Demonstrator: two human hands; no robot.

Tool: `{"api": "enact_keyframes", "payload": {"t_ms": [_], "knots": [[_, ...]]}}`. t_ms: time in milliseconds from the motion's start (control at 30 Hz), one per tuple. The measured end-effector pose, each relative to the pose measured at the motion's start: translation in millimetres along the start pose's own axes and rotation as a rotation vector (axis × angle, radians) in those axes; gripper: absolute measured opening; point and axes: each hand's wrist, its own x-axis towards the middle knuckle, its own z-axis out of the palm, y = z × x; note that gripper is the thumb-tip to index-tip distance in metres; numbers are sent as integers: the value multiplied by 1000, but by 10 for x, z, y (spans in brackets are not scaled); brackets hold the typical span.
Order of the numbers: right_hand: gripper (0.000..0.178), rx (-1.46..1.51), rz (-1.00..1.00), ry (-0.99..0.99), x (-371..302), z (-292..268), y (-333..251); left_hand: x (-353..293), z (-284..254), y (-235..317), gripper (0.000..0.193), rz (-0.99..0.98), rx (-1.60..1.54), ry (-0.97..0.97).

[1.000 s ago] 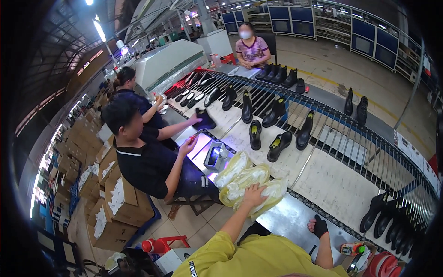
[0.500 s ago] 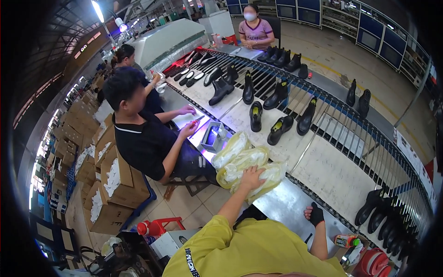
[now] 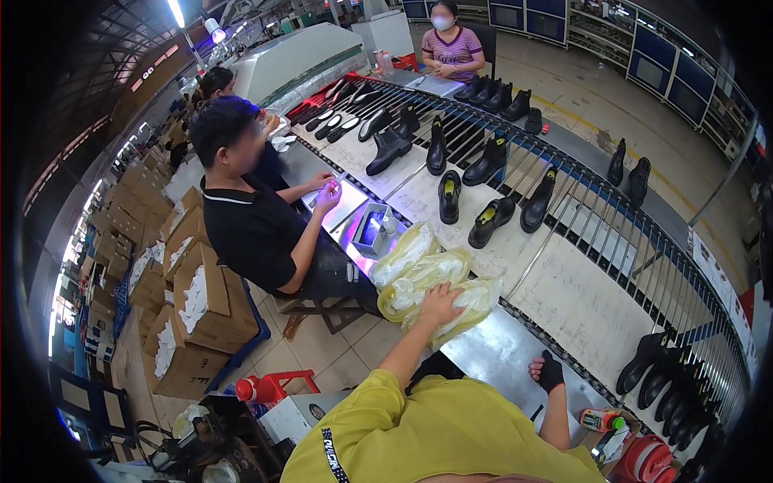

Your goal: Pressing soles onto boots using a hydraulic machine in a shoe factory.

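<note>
Resting on three yellowish see-through plastic bags, my left hand covers part of the nearest one. Something white and crumpled shows through the plastic, though I can't make out what it is. The bags lie side by side, touching, at the left end of the metal table, just beside the near edge of the conveyor. Beyond them, to the left, sits a small grey tray under purple light; I can't tell what lies inside. On the far left, big open cardboard boxes hold bunches of white paper.

A second ago the co-worker on my left was gripping a black boot; now it stands on the conveyor, let go, and the co-worker's hands have come close together. My left hand has stayed on the bags.

My left arm reaches forward and slightly left, palm down, with the fingers loosely spread over the plastic and not clenched around it. My right hand, in a black fingerless glove, is over the metal table on the right, fingers curled inward; I can't tell whether they're grasping anything.
</note>
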Motion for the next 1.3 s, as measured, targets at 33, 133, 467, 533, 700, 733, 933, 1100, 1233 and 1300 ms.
{"api": "enact_keyframes", "payload": {"t_ms": [33, 133, 467, 533, 700, 733, 933, 1100, 1233, 1300], "knots": [[54, -5, -6, -12, 13, -6, -2, 0, -13, -5, 63, 1, -6, 0], [54, -52, -27, 19, -13, 141, 14, -27, -20, -77, 63, -11, -10, 4], [50, -40, -32, 70, -83, 5, 68, 124, 229, -25, 66, 62, 7, 56], [57, -98, -43, 50, 11, 58, 82, 61, 312, -132, 69, 27, -15, 51], [55, -109, -81, 63, -70, 99, 51, 112, 288, -8, 74, 60, 10, -18], [55, -140, -87, 92, -114, 143, 28, 85, 272, -23, 75, 29, -25, -16], [52, -143, -119, 161, -378, 210, 18, 169, 277, 23, 79, 87, -2, -74], [52, -157, -104, 137, -406, 348, -16, 133, 232, -77, 81, 46, -13, -112], [53, -160, -97, 160, -364, 311, -4, 172, 216, -49, 81, 55, -17, -115], [53, -118, -109, 128, -299, 291, -11, 197, 192, -56, 81, 42, -25, -117]]}}
